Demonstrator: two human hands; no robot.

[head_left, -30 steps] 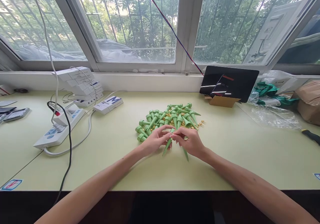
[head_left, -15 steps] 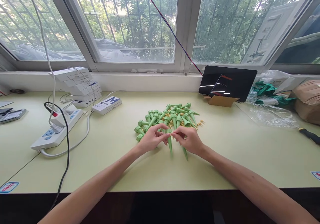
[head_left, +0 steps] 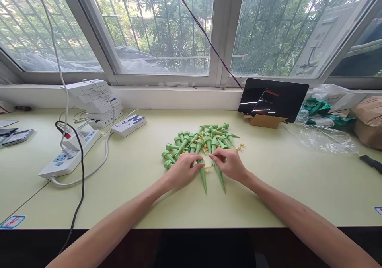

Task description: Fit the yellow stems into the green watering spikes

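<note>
My left hand (head_left: 184, 169) grips a green plastic plant watering spike (head_left: 203, 180) near its wide end, with the tip slanting down toward me. A small yellow piece (head_left: 208, 168) shows at the side of that spike; whether it is joined to it I cannot tell. My right hand (head_left: 229, 163) is at the near edge of the pile of green spikes (head_left: 199, 144), thumb and fingertips pinched together. What these fingertips hold, if anything, is hidden. Another green spike (head_left: 220, 179) lies partly under my right hand, pointing toward me.
Loose yellow pieces (head_left: 240, 146) lie at the pile's right edge. To the left are a power strip (head_left: 67, 160) with cables, a white box (head_left: 129, 125) and stacked boxes (head_left: 95, 100). At the back stands a tablet (head_left: 273, 98); a dark-handled tool (head_left: 370, 163) lies far right.
My hands have moved apart; the right has drawn off the held spike toward the pile. The spike has come slightly nearer to me in my left hand. The yellow piece is now visible.
</note>
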